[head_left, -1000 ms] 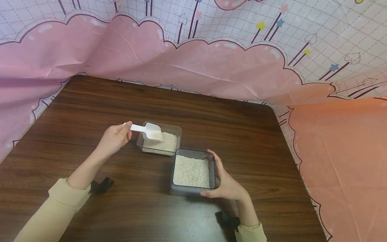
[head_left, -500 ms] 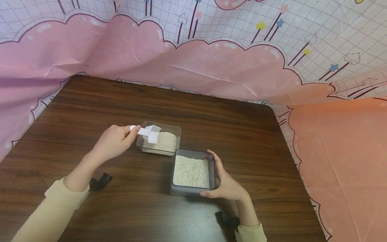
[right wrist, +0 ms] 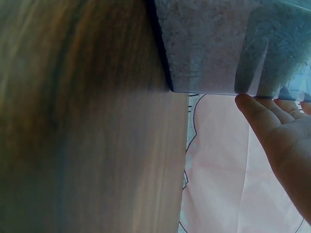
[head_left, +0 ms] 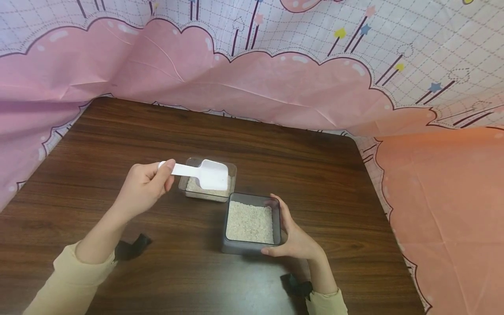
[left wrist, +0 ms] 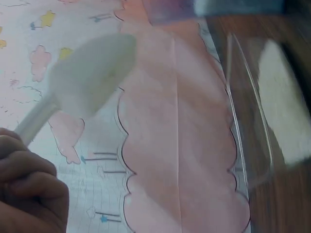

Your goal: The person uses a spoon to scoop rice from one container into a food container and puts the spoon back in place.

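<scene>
My left hand (head_left: 143,186) pinches the handle of a white scoop (head_left: 214,175) between thumb and fingers. The scoop is held above a low clear box (head_left: 233,179), hiding part of the pale, rice-like grains (head_left: 193,185) inside. Its bowl looks almost bare, with a speck near the lip; in the left wrist view the scoop (left wrist: 92,73) is blurred. With thumb in front and fingers behind, my right hand (head_left: 297,241) grips the right side of a grey see-through container (head_left: 244,248) standing on the table. Similar grains (head_left: 250,222) fill much of it.
The dark wooden table (head_left: 315,175) carries both containers, the clear box just behind and left of the grey one. A patterned pink and white curtain (head_left: 252,87) hangs along the back and sides. Black straps (head_left: 134,247) show at both wrists.
The scoop tipped steeply over the clear box half a second ago; now it is turned level and lies higher and further right. The right hand and both containers stay put.
</scene>
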`<state>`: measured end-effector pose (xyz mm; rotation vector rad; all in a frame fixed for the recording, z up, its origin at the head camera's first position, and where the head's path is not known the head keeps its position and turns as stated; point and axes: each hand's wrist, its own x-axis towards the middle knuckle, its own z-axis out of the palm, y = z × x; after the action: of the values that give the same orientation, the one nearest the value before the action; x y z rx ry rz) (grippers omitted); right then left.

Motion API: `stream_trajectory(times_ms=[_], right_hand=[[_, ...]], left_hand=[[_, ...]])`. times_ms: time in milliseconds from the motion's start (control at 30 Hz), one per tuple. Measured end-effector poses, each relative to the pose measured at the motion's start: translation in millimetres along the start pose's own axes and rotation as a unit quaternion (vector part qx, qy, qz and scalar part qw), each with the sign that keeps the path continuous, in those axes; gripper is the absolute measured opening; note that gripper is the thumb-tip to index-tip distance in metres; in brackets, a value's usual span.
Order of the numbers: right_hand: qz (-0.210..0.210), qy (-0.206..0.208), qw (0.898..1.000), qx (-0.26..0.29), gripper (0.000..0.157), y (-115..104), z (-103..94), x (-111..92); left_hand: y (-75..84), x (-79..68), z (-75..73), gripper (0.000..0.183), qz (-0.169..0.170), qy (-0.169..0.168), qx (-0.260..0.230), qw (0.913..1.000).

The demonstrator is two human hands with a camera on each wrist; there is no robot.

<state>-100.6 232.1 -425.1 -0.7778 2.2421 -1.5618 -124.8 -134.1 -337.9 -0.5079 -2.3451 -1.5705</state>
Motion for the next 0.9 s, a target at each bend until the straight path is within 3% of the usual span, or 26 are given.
stream_trajectory(times_ms=[133, 233, 367, 567, 767, 900], right_hand=[[0.005, 0.002, 1.000, -0.001, 0.123, -0.3, -0.3, 0.5], [0.009, 0.004, 1.000, 0.001, 0.123, -0.3, -0.2, 0.7], [0.009, 0.004, 1.000, 0.004, 0.123, -0.2, 0.1, 0.3], [0.006, 0.004, 1.000, -0.001, 0.123, -0.7, 0.6, -0.3], [0.003, 0.008, 1.000, 0.000, 0.123, -1.1, 0.9, 0.0], [0.004, 0.008, 1.000, -0.003, 0.122, -2.2, 1.2, 0.1]], left_hand=[[7.4, -2.5, 6.2, 0.048, -0.029, -0.014, -0.116, 0.9927], [11.9, -3.9, 13.6, 0.049, -0.042, -0.040, -0.146, 0.9876], [17.9, -4.6, 25.3, 0.047, -0.040, -0.073, -0.112, 0.9902], [19.8, -9.5, 47.4, 0.049, -0.006, -0.101, -0.065, 0.9928], [17.7, -13.4, 69.2, 0.045, 0.025, -0.095, -0.017, 0.9950], [19.2, -14.7, 79.4, 0.035, 0.023, -0.098, 0.001, 0.9949]])
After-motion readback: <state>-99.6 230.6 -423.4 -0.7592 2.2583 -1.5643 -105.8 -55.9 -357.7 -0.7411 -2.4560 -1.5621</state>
